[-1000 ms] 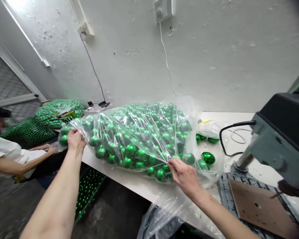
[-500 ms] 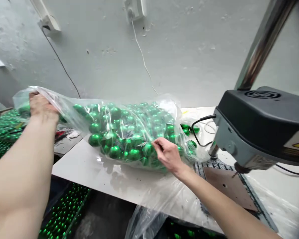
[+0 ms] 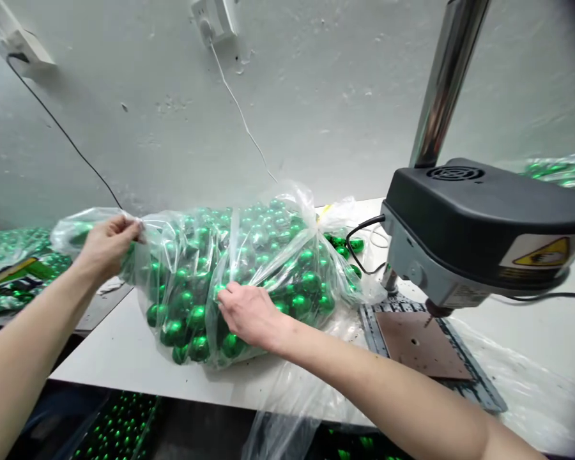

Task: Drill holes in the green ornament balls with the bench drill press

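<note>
A large clear plastic bag (image 3: 196,268) full of shiny green balls lies on the white table. Near its left end my left hand (image 3: 112,239) is closed on the gathered plastic. My right hand (image 3: 249,313) pinches a fold of the bag's film at the front middle. Green balls (image 3: 172,332) press against the film between and below my hands. Toward the right, the plastic is drawn together near a yellow strip (image 3: 323,211), and more green balls (image 3: 345,246) show beyond that.
A bench drill press (image 3: 479,223) with a warning label stands at the right over its base plate (image 3: 421,345). Loose plastic film (image 3: 297,396) hangs over the front edge of the white table (image 3: 110,358). More bagged green balls lie at far left and below.
My right hand has moved left along the bag, while my left hand has come lower and inward. The bag's left part has settled lower, and the view has shifted right.
</note>
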A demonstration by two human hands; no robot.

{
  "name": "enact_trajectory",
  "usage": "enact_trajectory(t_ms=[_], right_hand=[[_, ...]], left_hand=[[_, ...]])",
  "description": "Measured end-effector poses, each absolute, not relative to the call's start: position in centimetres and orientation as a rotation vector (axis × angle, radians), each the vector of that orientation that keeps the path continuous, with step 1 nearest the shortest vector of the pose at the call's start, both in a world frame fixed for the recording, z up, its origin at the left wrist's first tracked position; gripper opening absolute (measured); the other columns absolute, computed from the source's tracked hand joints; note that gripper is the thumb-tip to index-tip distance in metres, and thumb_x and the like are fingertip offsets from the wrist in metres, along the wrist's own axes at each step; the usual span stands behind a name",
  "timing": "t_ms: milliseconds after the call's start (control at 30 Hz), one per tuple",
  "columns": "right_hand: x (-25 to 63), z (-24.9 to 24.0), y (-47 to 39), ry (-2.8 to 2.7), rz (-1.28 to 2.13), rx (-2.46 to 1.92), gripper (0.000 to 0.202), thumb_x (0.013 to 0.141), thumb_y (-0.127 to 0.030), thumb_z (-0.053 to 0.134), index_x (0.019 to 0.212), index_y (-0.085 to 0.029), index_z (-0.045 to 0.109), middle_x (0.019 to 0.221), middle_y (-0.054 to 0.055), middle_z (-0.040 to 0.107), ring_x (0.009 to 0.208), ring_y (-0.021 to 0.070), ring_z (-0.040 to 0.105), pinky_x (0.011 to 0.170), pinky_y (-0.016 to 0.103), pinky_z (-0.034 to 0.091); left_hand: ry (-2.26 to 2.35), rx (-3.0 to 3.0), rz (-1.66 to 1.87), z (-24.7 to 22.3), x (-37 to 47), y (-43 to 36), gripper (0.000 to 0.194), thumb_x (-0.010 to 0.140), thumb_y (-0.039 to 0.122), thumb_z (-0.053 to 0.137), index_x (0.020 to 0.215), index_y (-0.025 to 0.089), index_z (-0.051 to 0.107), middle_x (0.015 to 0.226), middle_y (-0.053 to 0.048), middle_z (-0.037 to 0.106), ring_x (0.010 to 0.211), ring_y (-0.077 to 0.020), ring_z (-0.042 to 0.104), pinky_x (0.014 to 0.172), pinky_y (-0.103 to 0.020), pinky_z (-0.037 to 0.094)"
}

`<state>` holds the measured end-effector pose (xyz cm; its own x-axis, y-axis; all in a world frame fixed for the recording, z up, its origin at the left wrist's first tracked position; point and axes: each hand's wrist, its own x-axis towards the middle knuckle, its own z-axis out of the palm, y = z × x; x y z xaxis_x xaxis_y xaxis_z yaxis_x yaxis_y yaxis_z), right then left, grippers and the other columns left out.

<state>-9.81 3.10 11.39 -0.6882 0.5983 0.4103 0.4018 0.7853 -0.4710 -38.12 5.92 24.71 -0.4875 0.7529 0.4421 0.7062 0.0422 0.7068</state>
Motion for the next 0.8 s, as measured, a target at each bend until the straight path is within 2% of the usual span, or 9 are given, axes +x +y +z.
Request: enact_trajectory(t_ms=[133,200,267,367,500,600,667,733,800], right_hand=[[-10.6,10.9,3.1,-2.379,0.492,-0.706,0.024,0.103,-0.03,0.042,0.101,-0.017,0.062,0.105,0.008,0.068,0.078,0.0193,0.063,0.061,0.028,0.038],[-10.8,10.8,3.4,-2.349,0.522,-0.688,0.021,0.102,-0.031,0.046,0.098,-0.017,0.062,0.101,0.007,0.068,0.078,0.0181,0.063,0.063,0.028,0.038],[-11.0,10.7,3.6,-2.31,0.559,-0.661,0.019,0.101,-0.031,0.051,0.093,-0.017,0.061,0.096,0.005,0.067,0.079,0.0166,0.062,0.065,0.027,0.039],[-11.6,10.7,3.5,-2.24,0.61,-0.62,0.017,0.1,-0.029,0.054,0.09,-0.017,0.059,0.092,0.003,0.066,0.083,0.0131,0.061,0.071,0.024,0.041],[-13.6,10.3,2.6,-2.189,0.659,-0.574,0.018,0.099,-0.028,0.056,0.085,-0.016,0.058,0.085,0.001,0.064,0.078,0.0095,0.059,0.07,0.02,0.042],[-14.6,9.9,1.9,-2.218,0.67,-0.51,0.016,0.091,-0.024,0.068,0.081,-0.017,0.058,0.077,-0.003,0.062,0.071,0.0086,0.057,0.064,0.018,0.041],[-14.0,10.0,1.9,-2.243,0.651,-0.459,0.014,0.086,-0.025,0.073,0.083,-0.019,0.061,0.078,-0.004,0.064,0.072,0.0082,0.058,0.065,0.017,0.043],[-12.1,10.4,2.6,-2.226,0.6,-0.483,0.011,0.09,-0.032,0.068,0.093,-0.022,0.065,0.092,-0.002,0.068,0.088,0.0099,0.062,0.08,0.018,0.048],[-9.2,10.8,4.4,-2.124,0.525,-0.691,0.022,0.099,-0.035,0.052,0.112,-0.023,0.066,0.117,0.006,0.067,0.116,0.0172,0.057,0.105,0.03,0.044]], left_hand=[[2.224,1.485,1.276,19.2,-35.9,3.3,0.046,0.073,0.062,0.062,0.078,0.017,0.053,0.071,0.001,0.058,0.068,-0.0135,0.051,0.068,-0.026,0.044],[2.271,1.619,1.053,16.2,-35.4,1.9,0.059,0.074,0.076,0.053,0.082,0.018,0.057,0.079,-0.003,0.064,0.078,-0.0208,0.058,0.076,-0.035,0.049],[2.34,1.85,0.874,13.2,-35.2,0.6,0.066,0.066,0.082,0.055,0.089,0.02,0.059,0.089,-0.008,0.067,0.091,-0.0296,0.062,0.085,-0.044,0.051],[2.397,2.071,0.706,9.3,-34.9,-0.9,0.071,0.059,0.076,0.064,0.102,0.019,0.058,0.103,-0.012,0.066,0.104,-0.0372,0.062,0.093,-0.051,0.05],[2.198,2.173,0.718,7.0,-34.6,-1.8,0.059,0.064,0.063,0.059,0.103,0.018,0.057,0.104,-0.012,0.065,0.104,-0.0337,0.063,0.093,-0.047,0.052],[2.208,2.09,0.85,6.7,-34.7,-2.3,0.034,0.07,0.051,0.052,0.086,0.021,0.058,0.088,-0.007,0.067,0.087,-0.0278,0.064,0.081,-0.04,0.053],[2.33,1.955,0.943,6.4,-35.0,-2.8,0.027,0.073,0.049,0.049,0.075,0.023,0.057,0.07,-0.003,0.062,0.071,-0.024,0.059,0.069,-0.035,0.05],[2.476,1.765,1.077,6.0,-35.4,-3.4,0.03,0.076,0.051,0.05,0.072,0.023,0.059,0.06,0.0,0.056,0.063,-0.0227,0.055,0.061,-0.033,0.046],[2.524,1.572,1.26,5.5,-35.8,-3.8,0.032,0.076,0.054,0.053,0.078,0.023,0.064,0.062,-0.001,0.059,0.065,-0.0238,0.058,0.061,-0.033,0.048]])
